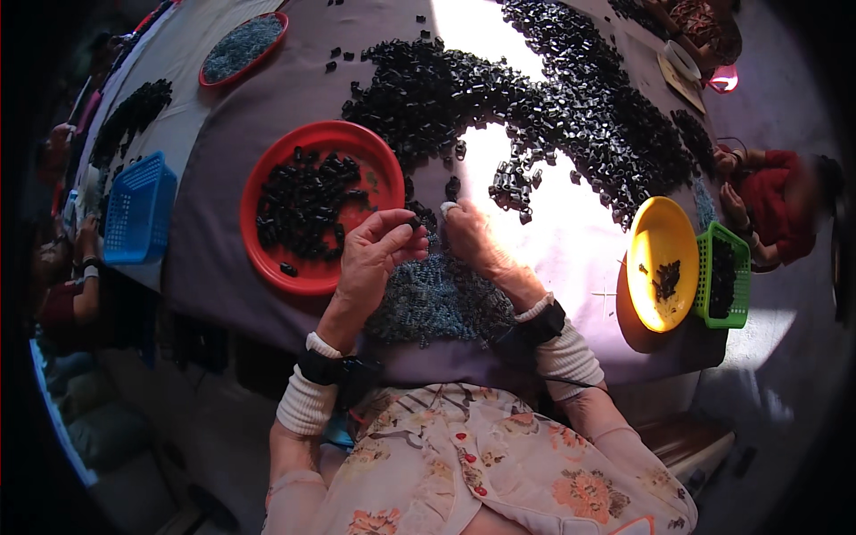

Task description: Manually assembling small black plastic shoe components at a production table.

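From where I'm standing, it looks like piece-by-piece handwork on small parts, and I'd judge the step in hand to be the handling of one single part. The left hand (379, 250), just left of the middle of the frame, has thumb and forefinger pressed together, pinching a small black piece (412, 223); its other fingers curl loosely behind. That piece is held up just off the right rim of a red plate (303, 283), where a batch of loose black pieces (303, 205) lies.

The right hand (480, 239) is close by at the centre of the frame, its fingertips low and drawn inward, with something white at one of them. I can't tell whether that grip has anything in it. A lone black part (453, 188) lies just above those fingertips.

Between the wrists spreads a heap of grey-blue pieces (428, 299) on the tabletop (214, 241), and a great bank of black fittings (419, 98) sweeps across the top of the frame towards the right.

To my mind the next move calls for a steady left pinch and a fine right fingertip grip, the two brought together squarely, so the tiny part doesn't slip.
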### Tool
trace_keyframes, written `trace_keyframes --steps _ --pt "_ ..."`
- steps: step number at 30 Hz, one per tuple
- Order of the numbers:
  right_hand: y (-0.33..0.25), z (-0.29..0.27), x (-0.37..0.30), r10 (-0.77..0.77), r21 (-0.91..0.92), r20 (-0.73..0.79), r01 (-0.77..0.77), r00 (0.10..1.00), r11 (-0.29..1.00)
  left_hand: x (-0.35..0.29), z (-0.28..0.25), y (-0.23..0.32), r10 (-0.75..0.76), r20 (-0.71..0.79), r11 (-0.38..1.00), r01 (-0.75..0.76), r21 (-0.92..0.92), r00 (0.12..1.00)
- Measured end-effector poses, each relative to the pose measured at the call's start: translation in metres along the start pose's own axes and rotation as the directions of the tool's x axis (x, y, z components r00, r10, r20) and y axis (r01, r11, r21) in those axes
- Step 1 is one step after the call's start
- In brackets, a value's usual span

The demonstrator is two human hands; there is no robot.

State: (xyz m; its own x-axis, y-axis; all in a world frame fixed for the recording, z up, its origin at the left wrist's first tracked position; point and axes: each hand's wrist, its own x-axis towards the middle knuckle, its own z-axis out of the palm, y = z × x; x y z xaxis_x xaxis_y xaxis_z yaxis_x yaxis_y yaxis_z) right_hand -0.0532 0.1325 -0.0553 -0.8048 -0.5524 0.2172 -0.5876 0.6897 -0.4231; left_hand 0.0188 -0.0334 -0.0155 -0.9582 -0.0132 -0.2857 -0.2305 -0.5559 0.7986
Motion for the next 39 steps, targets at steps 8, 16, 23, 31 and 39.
trace_keyframes --steps 8,16,23,31,39 --pt "0.010 -0.026 -0.001 0.117 0.373 0.087 -0.141 0.989 0.917 0.005 0.000 -0.006 0.011 0.049 1.000 -0.010 -0.021 0.999" --pt "-0.005 -0.050 -0.004 0.098 0.732 -0.108 0.012 0.989 0.681 0.010 0.016 -0.012 0.080 0.102 0.976 -0.098 0.194 0.992" --pt "-0.018 -0.061 -0.002 0.029 0.641 -0.164 0.084 0.986 0.763 0.010 0.029 -0.011 0.128 0.086 0.968 -0.144 0.206 0.988" --pt "-0.012 -0.058 -0.009 0.082 0.662 -0.178 0.058 0.981 0.748 0.012 0.029 -0.014 0.184 0.060 0.935 -0.194 0.297 0.981" --pt "-0.021 -0.068 -0.005 -0.028 0.660 -0.174 0.138 0.984 0.739 0.007 0.036 -0.007 0.396 0.211 0.521 -0.408 0.750 0.894"
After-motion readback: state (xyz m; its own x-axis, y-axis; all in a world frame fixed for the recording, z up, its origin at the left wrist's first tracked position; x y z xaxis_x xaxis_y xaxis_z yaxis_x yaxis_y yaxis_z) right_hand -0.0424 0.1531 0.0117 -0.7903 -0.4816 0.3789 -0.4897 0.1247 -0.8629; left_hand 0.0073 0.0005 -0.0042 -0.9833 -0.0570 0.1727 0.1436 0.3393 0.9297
